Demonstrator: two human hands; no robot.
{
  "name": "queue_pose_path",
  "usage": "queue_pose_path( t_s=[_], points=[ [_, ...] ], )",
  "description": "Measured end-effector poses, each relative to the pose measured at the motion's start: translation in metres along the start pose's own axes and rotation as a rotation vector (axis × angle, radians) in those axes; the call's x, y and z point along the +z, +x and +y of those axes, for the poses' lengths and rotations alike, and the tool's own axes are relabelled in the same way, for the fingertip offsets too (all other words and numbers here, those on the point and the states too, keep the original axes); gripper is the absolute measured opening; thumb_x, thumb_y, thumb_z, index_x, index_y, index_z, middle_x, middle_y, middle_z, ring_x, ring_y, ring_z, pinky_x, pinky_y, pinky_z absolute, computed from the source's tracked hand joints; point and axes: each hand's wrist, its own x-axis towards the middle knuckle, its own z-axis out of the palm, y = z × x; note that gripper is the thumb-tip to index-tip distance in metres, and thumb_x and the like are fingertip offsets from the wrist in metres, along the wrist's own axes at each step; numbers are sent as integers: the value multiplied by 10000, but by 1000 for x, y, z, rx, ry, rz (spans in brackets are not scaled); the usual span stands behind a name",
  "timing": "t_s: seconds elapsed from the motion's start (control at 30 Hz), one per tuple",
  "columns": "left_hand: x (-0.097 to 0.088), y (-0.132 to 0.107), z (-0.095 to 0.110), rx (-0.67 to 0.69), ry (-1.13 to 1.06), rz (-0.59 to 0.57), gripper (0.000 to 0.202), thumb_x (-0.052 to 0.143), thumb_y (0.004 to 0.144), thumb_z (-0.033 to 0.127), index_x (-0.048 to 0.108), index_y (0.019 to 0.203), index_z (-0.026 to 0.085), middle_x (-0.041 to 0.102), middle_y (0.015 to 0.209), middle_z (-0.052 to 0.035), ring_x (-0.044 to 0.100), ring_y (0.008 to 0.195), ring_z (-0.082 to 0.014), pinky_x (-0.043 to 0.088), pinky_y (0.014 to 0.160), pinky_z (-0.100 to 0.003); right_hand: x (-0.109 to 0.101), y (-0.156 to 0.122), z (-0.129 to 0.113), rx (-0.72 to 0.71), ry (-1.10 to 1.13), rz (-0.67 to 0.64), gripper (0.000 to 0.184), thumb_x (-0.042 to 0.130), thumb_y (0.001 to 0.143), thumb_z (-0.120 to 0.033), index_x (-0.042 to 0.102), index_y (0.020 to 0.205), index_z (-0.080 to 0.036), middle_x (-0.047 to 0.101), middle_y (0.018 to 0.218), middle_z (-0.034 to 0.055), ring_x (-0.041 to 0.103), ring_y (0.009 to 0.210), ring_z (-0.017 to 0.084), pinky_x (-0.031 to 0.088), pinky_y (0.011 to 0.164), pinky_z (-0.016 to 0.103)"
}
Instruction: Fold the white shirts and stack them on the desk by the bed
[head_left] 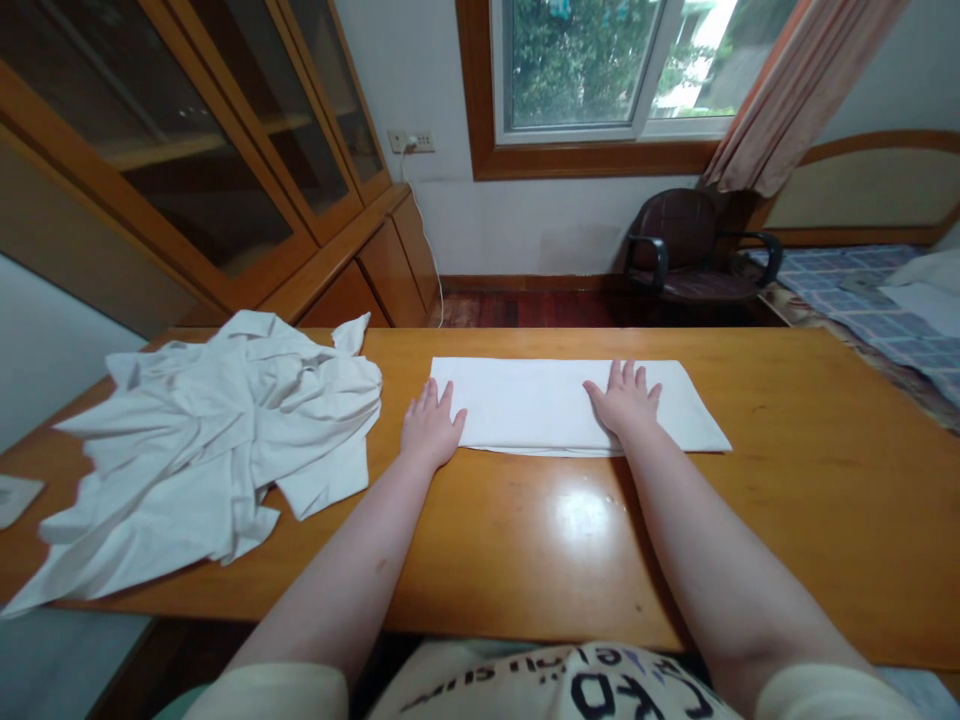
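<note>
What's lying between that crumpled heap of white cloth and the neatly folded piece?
The head view shows a strip of wooden tabletop there, plus part of the left hand, which overlaps the folded white cloth's left end.

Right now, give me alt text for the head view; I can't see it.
A person's left hand rests at the left end of a folded white cloth, and the right hand lies on it nearer the right end. It lies on a wooden table, with a heap of crumpled white fabric to its left and a window beyond.
</note>
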Motion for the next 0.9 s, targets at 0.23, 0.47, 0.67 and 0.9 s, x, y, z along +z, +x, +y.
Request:
queue_pose_path(
  t_s=[0.23,0.47,0.67,0.9],
  points=[
    [0,2,-1,13,6,3,630,273,937,474,281,1482,156,247,1541,-163,228,1420,-270,261,1111,-452,-1,-23,-41,-345,20,-97,806,254,911,-598,122,1510,-75,71,1570,179,47,1441,309,92,1120,557],
    [-2,-1,3,-49,9,5,646,292,926,498,292,1479,166,257,1540,-152,241,1414,-288,234,1122,-454,12,-29,-50,-390,-57,-110,796,235,912,-605,138,1513,-91,76,1574,139,50,1445,274,26,1124,564],
    [-3,9,8,-186,-35,-104,694,267,909,542,234,1500,181,218,1550,-167,218,1413,-339,218,1110,-517,12,-27,-51,-377,-47,-117,807,239,906,-609,132,1514,-89,70,1575,127,42,1445,268,17,1123,562],
    [-2,27,12,-166,-122,-30,695,283,902,542,277,1485,165,252,1540,-163,237,1408,-319,210,1115,-500,10,-15,-52,-346,-33,-142,816,236,903,-613,107,1518,-93,54,1577,120,22,1447,262,-2,1126,550]
  ],
)
